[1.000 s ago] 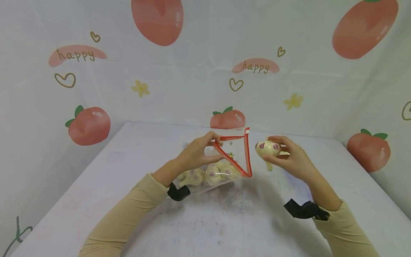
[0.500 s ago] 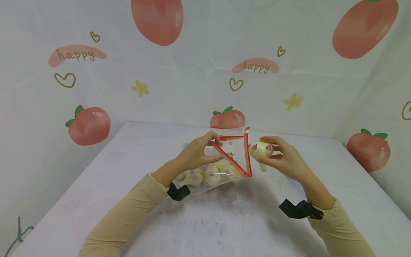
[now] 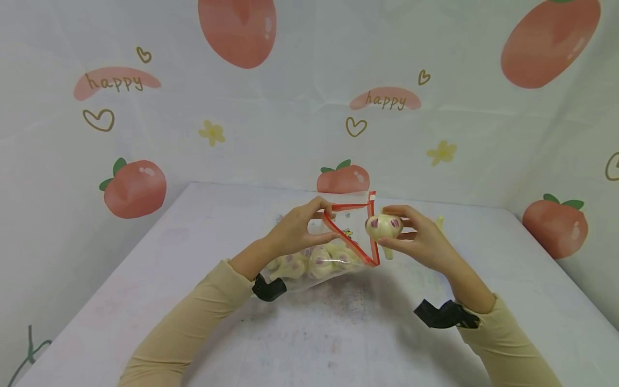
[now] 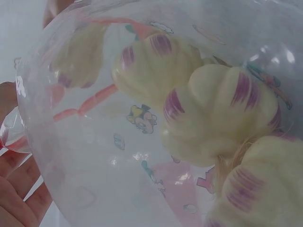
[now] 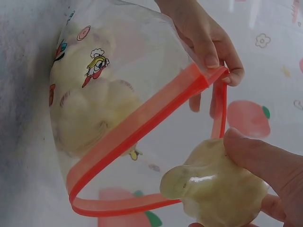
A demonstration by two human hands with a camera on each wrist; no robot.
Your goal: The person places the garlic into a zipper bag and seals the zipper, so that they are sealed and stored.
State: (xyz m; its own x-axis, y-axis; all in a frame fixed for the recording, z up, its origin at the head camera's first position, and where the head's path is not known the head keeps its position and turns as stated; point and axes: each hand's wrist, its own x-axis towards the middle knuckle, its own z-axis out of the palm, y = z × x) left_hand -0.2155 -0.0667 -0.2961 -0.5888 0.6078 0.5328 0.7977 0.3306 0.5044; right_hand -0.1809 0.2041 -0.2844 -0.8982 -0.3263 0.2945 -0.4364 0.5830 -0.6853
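My left hand [image 3: 296, 228] pinches the red zip edge of a clear cartoon-print zip bag [image 3: 357, 250], whose mouth gapes to the right. Inside the bag lie several garlic bulbs [image 4: 220, 111], cream with purple streaks. In my right hand [image 3: 423, 244] a further garlic bulb [image 3: 383, 228] is held between thumb and fingers, stem downward in the head view. It overlaps the bag's right edge there. The right wrist view shows this bulb right at the red rim [image 5: 137, 130], with its stub pointing toward the opening.
A pale stem-like piece [image 3: 439, 222] shows behind my right hand, mostly hidden by it. The white table [image 3: 333, 333] reaches back to a fruit-printed cloth [image 3: 285, 123]. Black straps [image 3: 442, 314] circle both wrists.
My right hand has moved left with the garlic bulb, from beside the bag up to its mouth. The pale piece behind that hand has come into sight. The left hand keeps still.
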